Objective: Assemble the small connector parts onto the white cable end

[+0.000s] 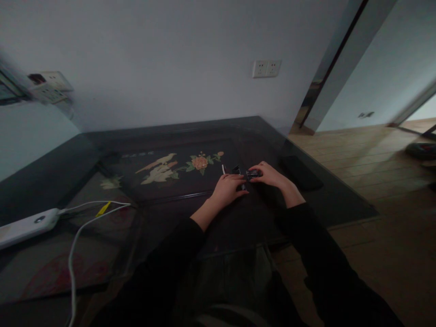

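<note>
Near the middle of the dark table [190, 218], my left hand [227, 188] is closed around a small dark box [236, 170] with upright flaps and a pale edge at its far left. Its fingers cover most of the box. Just to the right, my right hand [270, 176] grips a small, dark, patterned block like a pack [253, 174] between thumb and fingers. A narrow gap separates the pack from the box. The marking on both is too small and dim to read.
A black flat slab-like thing [299, 172] lies on the table's right side. At the left are a white power strip [29, 227] and white cable [76, 236] with a yellow tag [103, 209]. Behind stands a wall [170, 68] with sockets [266, 68].
</note>
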`<state>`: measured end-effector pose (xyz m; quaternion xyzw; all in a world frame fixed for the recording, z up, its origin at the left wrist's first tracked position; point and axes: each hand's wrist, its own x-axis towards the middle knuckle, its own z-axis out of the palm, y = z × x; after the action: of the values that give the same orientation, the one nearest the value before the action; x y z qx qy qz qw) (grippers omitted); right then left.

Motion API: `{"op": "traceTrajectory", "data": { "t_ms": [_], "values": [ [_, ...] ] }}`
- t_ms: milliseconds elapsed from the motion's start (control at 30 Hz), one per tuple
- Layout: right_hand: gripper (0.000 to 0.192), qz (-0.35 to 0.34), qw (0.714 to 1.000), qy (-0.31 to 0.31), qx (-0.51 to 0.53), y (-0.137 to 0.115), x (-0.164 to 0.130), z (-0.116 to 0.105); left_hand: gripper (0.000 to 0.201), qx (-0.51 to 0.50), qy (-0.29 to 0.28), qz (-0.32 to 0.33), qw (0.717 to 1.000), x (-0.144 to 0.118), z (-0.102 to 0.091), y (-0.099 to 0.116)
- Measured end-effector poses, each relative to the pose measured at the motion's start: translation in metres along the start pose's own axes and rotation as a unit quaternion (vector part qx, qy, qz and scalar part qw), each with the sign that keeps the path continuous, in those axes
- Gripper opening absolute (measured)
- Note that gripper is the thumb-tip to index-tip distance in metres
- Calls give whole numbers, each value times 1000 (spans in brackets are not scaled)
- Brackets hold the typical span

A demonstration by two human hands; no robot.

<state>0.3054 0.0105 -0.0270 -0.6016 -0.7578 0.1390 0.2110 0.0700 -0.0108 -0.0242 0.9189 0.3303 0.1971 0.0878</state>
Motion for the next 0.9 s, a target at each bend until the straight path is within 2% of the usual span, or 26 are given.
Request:
{"op": "traceTrajectory", "data": {
  "t_ms": [533,900],
  "values": [
    [44,-6,1000,-6,14,-1,2,4,37,0,20,-43,999,0,1,8],
    [44,-4,1000,-12,-13,-6,1,2,38,-30,29,-57,998,0,4,4]
  ]
}}
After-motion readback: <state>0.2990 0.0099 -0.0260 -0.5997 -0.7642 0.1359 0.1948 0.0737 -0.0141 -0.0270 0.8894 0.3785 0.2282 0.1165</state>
